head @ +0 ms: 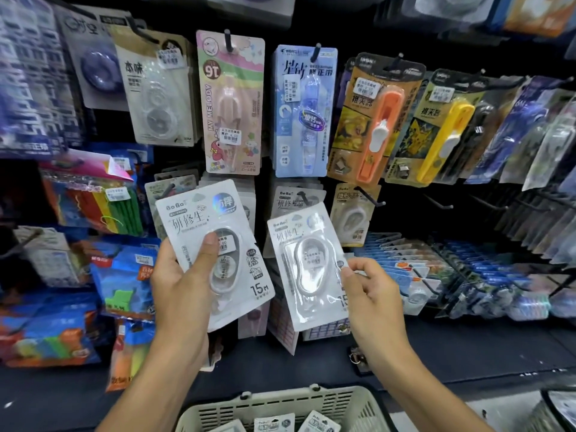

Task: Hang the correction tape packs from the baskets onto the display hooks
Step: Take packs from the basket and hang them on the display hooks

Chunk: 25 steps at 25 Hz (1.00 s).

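The pack (215,254) in my left hand (180,282) is white with grey lettering and a silvery blue badge, its twin (307,266) in my right hand (371,294) white too, above a beige slotted basket (280,403), below a pink pastel-striped pack (232,101) and a pale blue one (304,110).

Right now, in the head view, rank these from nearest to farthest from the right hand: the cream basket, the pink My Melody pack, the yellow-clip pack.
From the right hand:
1. Cream basket, just below.
2. Pink My Melody pack, up and left.
3. Yellow-clip pack, upper right; close to the second in this view, so that order is uncertain.
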Motion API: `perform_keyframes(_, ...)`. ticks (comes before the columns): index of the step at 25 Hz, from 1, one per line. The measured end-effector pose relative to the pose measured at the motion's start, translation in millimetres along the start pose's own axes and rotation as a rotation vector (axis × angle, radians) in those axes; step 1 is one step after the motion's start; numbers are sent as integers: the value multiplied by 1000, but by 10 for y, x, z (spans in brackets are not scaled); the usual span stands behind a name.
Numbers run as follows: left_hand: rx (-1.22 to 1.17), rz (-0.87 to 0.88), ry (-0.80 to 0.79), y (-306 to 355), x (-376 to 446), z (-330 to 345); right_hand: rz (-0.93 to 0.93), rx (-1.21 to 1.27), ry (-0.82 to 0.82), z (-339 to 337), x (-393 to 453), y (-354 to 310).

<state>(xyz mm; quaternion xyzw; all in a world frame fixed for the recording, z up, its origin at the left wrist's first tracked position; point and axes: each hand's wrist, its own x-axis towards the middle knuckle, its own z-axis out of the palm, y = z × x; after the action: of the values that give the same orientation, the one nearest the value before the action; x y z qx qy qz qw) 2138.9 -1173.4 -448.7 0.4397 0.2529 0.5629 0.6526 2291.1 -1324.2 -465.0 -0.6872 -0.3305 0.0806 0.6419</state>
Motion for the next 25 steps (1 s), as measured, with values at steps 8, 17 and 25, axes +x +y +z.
perform_keyframes(8,30,-34,-60,14,103,45,113,77,90,31,57,-17)
perform_keyframes(17,185,39,-260,-61,132,173,243,56,-16,287,37,16)
perform_keyframes(25,1003,224,-501,-137,112,173,58,296,-106,410,263,-129)
